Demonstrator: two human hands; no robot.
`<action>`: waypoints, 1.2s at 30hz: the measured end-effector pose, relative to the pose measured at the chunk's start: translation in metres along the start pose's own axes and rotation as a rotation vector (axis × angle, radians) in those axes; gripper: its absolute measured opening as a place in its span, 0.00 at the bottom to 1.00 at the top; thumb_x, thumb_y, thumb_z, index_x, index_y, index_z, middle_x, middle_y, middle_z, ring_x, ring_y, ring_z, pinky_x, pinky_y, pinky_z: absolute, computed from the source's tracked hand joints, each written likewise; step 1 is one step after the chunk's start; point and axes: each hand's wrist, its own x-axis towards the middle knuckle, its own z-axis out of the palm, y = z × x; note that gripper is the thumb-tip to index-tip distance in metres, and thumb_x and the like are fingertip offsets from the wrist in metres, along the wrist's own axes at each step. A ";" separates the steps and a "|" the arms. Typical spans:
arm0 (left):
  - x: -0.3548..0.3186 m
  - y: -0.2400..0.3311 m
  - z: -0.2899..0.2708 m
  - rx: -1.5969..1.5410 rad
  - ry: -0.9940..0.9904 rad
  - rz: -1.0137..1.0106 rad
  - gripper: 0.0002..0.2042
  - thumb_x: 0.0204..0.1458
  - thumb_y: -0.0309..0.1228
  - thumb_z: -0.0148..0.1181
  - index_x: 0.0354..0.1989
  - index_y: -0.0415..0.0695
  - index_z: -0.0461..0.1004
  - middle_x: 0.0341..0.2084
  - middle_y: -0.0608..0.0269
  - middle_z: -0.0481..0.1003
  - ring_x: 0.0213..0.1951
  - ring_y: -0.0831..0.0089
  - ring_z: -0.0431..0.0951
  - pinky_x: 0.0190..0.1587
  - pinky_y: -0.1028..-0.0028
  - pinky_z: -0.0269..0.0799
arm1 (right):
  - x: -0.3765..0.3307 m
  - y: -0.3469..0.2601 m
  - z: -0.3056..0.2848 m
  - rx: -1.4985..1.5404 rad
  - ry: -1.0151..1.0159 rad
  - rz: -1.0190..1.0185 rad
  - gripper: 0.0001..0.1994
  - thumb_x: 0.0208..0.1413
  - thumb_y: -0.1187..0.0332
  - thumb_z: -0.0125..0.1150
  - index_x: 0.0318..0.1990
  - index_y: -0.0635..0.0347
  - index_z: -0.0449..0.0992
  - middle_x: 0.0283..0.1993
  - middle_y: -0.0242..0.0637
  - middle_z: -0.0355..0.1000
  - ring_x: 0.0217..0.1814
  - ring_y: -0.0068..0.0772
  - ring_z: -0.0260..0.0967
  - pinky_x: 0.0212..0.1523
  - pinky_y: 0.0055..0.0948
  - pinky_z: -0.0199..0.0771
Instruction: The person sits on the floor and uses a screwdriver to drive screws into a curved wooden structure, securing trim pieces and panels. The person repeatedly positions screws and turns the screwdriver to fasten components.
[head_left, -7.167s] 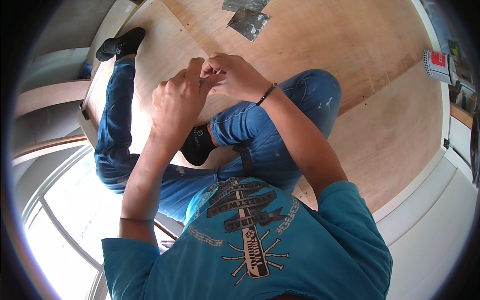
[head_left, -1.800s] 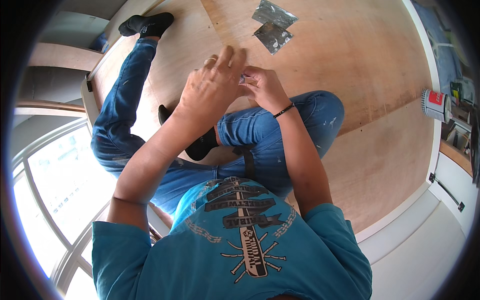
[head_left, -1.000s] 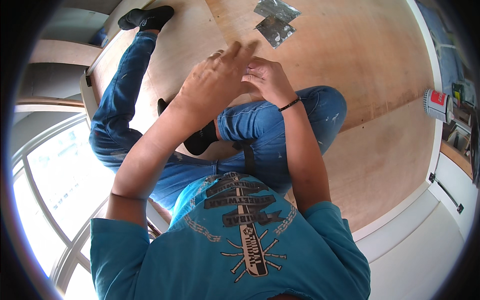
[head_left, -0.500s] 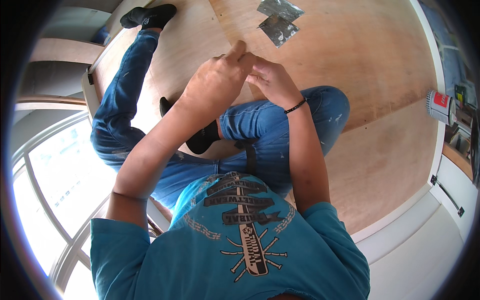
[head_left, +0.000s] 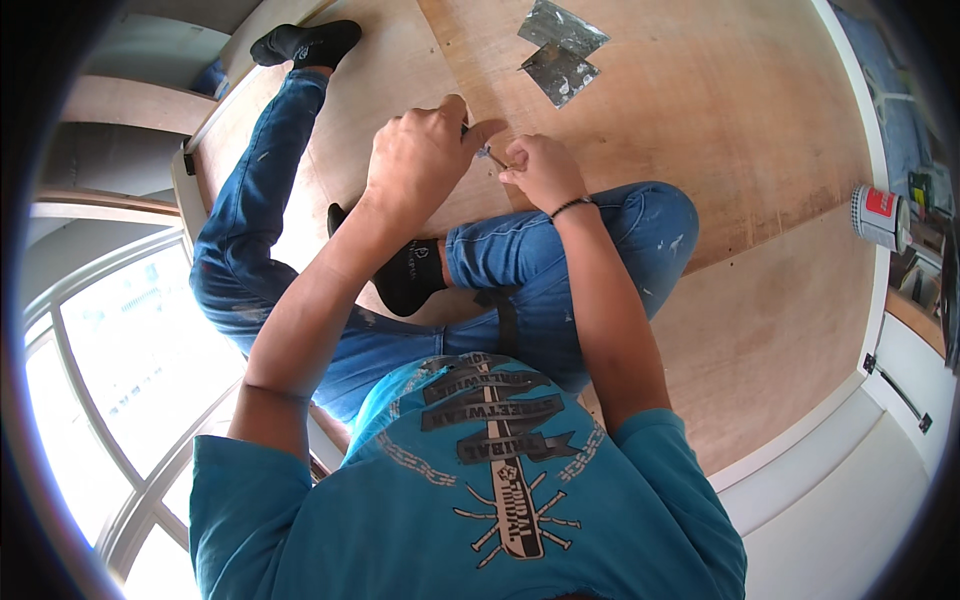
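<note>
Left hand (head_left: 420, 160) and right hand (head_left: 545, 172) pinching a small thin item (head_left: 492, 155) over smooth plywood floor (head_left: 720, 130); two crinkled foil sheets (head_left: 560, 50) beyond the hands.

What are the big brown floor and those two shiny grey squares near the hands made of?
The floor looks like bare plywood: pale brown, matte, with faint grain and seams between sheets. The two squares seem to be thin metal or foil: silvery, crinkled, with bright glints. Which of the two is hard to tell.
</note>
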 end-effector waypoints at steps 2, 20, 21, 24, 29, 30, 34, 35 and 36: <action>0.002 0.003 -0.005 0.044 0.009 -0.076 0.26 0.59 0.55 0.63 0.25 0.40 0.75 0.16 0.52 0.77 0.22 0.50 0.82 0.27 0.60 0.78 | 0.008 -0.004 0.013 -0.129 -0.113 0.061 0.10 0.57 0.69 0.68 0.43 0.63 0.82 0.44 0.48 0.81 0.48 0.54 0.81 0.51 0.42 0.82; -0.075 -0.098 -0.034 -0.457 0.274 -0.637 0.18 0.64 0.44 0.65 0.39 0.37 0.80 0.18 0.62 0.77 0.21 0.77 0.79 0.27 0.74 0.74 | 0.017 -0.003 0.042 -0.156 0.068 -0.106 0.06 0.57 0.73 0.59 0.32 0.66 0.78 0.40 0.51 0.79 0.45 0.57 0.77 0.45 0.50 0.77; -0.079 -0.104 -0.023 -0.528 0.278 -0.669 0.18 0.64 0.44 0.64 0.40 0.37 0.80 0.20 0.62 0.77 0.22 0.78 0.79 0.27 0.75 0.75 | 0.018 -0.009 0.041 -0.150 0.027 -0.022 0.05 0.55 0.73 0.61 0.33 0.66 0.78 0.40 0.51 0.79 0.44 0.57 0.77 0.45 0.49 0.77; -0.086 -0.118 0.009 -0.814 0.238 -0.719 0.19 0.66 0.43 0.62 0.44 0.34 0.77 0.25 0.60 0.78 0.23 0.76 0.79 0.29 0.77 0.76 | 0.031 0.008 0.048 -0.124 -0.017 0.071 0.07 0.52 0.73 0.68 0.36 0.65 0.79 0.40 0.52 0.79 0.44 0.56 0.78 0.44 0.49 0.77; -0.113 -0.131 0.039 -1.277 0.150 -0.878 0.19 0.67 0.44 0.61 0.48 0.36 0.74 0.28 0.61 0.77 0.28 0.75 0.80 0.35 0.76 0.78 | 0.033 0.015 0.050 -0.199 -0.034 -0.057 0.13 0.48 0.72 0.76 0.40 0.61 0.80 0.41 0.51 0.79 0.45 0.54 0.77 0.43 0.45 0.76; -0.121 -0.133 0.039 -1.333 0.141 -0.916 0.19 0.67 0.44 0.61 0.48 0.37 0.74 0.29 0.62 0.77 0.30 0.76 0.80 0.36 0.77 0.78 | 0.032 0.004 0.054 -0.191 -0.040 -0.059 0.13 0.48 0.71 0.76 0.40 0.62 0.78 0.42 0.52 0.79 0.47 0.55 0.77 0.45 0.46 0.77; -0.116 -0.124 0.048 -1.397 0.078 -0.880 0.18 0.68 0.44 0.60 0.49 0.39 0.74 0.31 0.63 0.77 0.32 0.76 0.80 0.38 0.77 0.78 | 0.055 0.032 0.075 -0.051 0.072 -0.057 0.09 0.52 0.70 0.73 0.37 0.63 0.80 0.39 0.50 0.80 0.45 0.53 0.79 0.45 0.45 0.79; -0.114 -0.122 0.048 -1.418 0.079 -0.868 0.18 0.68 0.44 0.59 0.49 0.38 0.73 0.32 0.62 0.77 0.32 0.75 0.80 0.38 0.77 0.79 | 0.065 0.039 0.075 0.022 0.049 -0.039 0.08 0.52 0.70 0.72 0.37 0.62 0.81 0.37 0.49 0.81 0.43 0.53 0.80 0.44 0.44 0.79; -0.111 -0.117 0.049 -1.440 0.079 -0.854 0.18 0.68 0.43 0.58 0.49 0.37 0.73 0.32 0.61 0.77 0.32 0.74 0.80 0.37 0.76 0.79 | 0.071 0.046 0.074 0.095 0.027 -0.021 0.06 0.53 0.71 0.72 0.36 0.62 0.82 0.36 0.48 0.81 0.41 0.52 0.80 0.43 0.44 0.79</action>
